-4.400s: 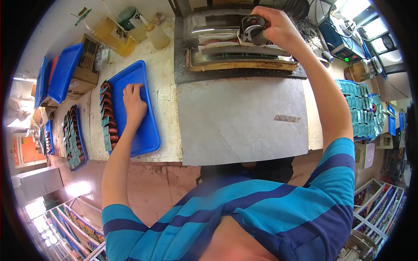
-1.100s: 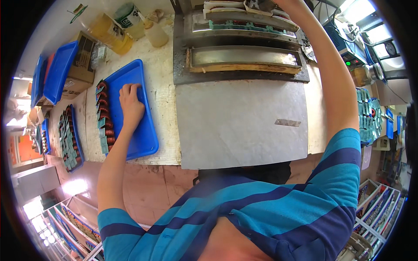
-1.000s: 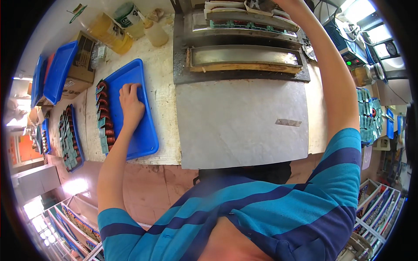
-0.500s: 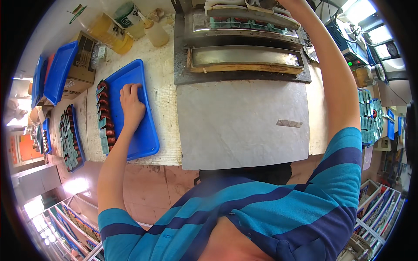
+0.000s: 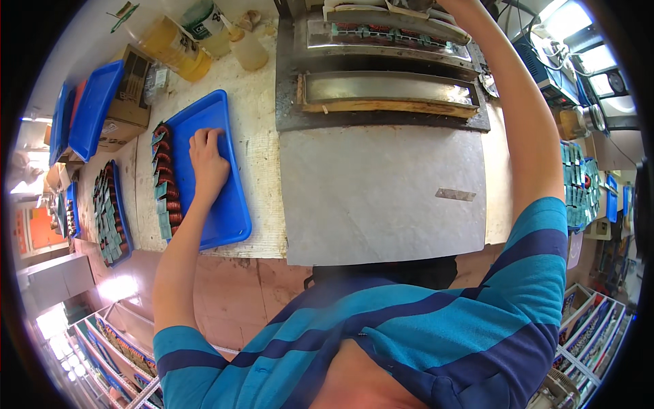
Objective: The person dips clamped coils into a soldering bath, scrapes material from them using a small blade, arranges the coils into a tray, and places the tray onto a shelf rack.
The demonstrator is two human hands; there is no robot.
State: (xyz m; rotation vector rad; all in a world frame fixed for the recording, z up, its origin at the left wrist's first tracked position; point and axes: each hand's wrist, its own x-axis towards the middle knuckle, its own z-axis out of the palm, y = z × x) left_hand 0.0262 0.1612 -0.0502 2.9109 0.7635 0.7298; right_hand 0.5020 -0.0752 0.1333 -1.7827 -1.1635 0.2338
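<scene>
My left hand (image 5: 210, 163) rests inside a blue tray (image 5: 235, 204), its fingers bent inward. Whatever they hold, if anything, is hidden under the hand. Along the tray's left side stands a row of copper-wound coils on small green boards (image 5: 163, 184). My right arm stretches far forward, and only a bit of my right hand (image 5: 446, 4) shows at the top edge, beside a pale long bar (image 5: 381, 17); its fingers are cut off from view. Just below that bar, a row of green-board coil parts (image 5: 392, 34) sits over the far metal trough (image 5: 317, 41).
Nearer me lies a second metal trough (image 5: 388, 88) with a wooden front strip, then a grey sheet (image 5: 381, 198) with a tape piece. Bottles (image 5: 170, 51) and a squeeze bottle (image 5: 248, 51) stand at the back left. Another coil-filled tray (image 5: 112, 211) is far left; green-board parts (image 5: 579, 184) sit right.
The row of coil parts at the far trough shows less of its green faces and looks lower or tilted. Both hands stay almost in place; the whole view shifts slightly.
</scene>
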